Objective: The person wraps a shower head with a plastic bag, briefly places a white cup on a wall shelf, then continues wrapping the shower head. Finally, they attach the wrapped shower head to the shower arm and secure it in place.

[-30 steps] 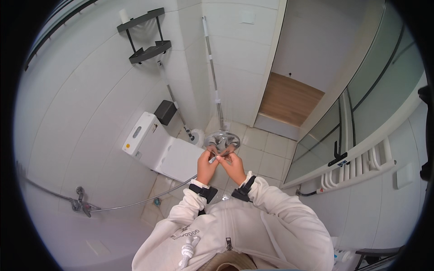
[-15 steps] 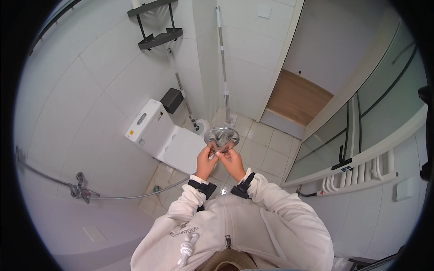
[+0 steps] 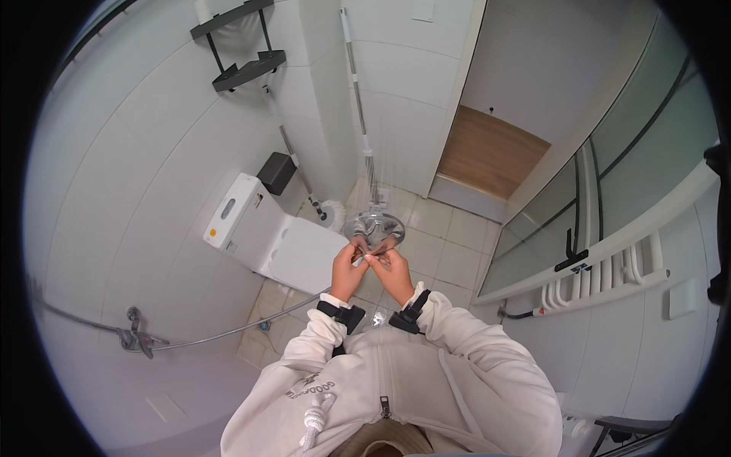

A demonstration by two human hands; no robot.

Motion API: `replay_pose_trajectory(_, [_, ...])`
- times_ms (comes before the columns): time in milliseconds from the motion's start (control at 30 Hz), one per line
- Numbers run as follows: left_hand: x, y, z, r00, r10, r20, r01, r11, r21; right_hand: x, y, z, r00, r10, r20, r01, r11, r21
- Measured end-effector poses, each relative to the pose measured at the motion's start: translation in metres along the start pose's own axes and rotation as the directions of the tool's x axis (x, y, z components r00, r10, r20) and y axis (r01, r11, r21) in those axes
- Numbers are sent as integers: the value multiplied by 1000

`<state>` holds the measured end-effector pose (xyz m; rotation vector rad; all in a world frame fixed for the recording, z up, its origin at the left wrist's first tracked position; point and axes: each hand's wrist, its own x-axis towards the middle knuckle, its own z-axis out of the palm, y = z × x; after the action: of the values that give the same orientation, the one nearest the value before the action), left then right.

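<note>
At centre, left hand (image 3: 348, 276) and right hand (image 3: 392, 276) pinching chrome disc (image 3: 378, 226); upper left, corner shelf (image 3: 250, 71) bearing white cylinder (image 3: 203, 11).

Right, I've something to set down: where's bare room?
Bare floor tiles lie right of the shiny disc, bordered by the doorway and glass panel; the toilet lid looks bare too. Crowded: just past it, where two poles stand.

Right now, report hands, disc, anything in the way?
Left hand and right hand pinching shiny disc by near rim. Hose reaching toward left wrist. Toilet beyond, leftward.
</note>
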<state>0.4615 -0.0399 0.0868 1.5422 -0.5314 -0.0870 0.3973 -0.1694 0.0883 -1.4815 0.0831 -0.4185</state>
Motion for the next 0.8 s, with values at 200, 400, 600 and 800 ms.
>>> replay_pose_trajectory(200, [3, -1, 6, 998, -28, 56, 26, 999, 33, -3, -4, -8, 999, -9, -30, 9, 1000, -13])
replay_pose_trajectory(400, [4, 4, 12, 995, -17, 101, 18, 1000, -7, -5, -7, -16, 999, -13, -37, 13, 1000, -4])
replay_pose_trajectory(600, [4, 6, 14, 991, -31, 131, 34, 999, -23, -8, -10, -19, 999, 4, -44, -4, 1000, -1])
replay_pose_trajectory(800, [5, 8, 18, 986, -46, 160, 50, 998, -23, -9, -12, -22, 998, 10, -59, -8, 1000, 31])
